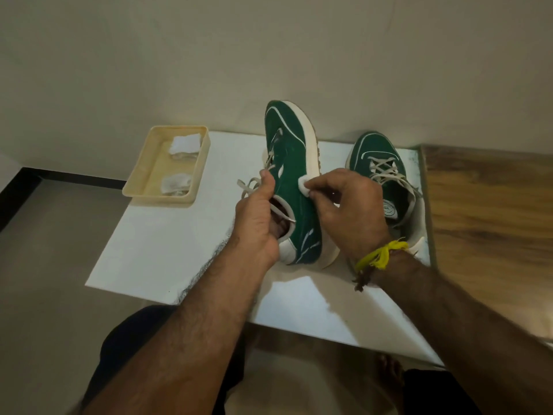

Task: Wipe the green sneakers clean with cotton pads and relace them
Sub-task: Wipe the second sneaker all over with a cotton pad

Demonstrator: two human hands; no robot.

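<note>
Two hands work the tilted sneaker (294, 181) on the desk (167, 250): left hand (257, 223) grips its collar, right hand (350, 211) pinches a cotton pad (302, 184) against its side. Light, soft upper; probably steadiest held by the collar.

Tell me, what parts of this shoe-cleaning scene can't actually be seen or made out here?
All from the head view:
- Left hand: its fingers are hidden inside the held sneaker.
- Held sneaker's tread: turned away from the camera.
- Cotton pad: mostly covered by the right hand; any dirt on it is hidden.
- Second sneaker: heel hidden behind the right wrist; insole logo too small to read.
- Pads in the tray: too blurred to count.
</note>
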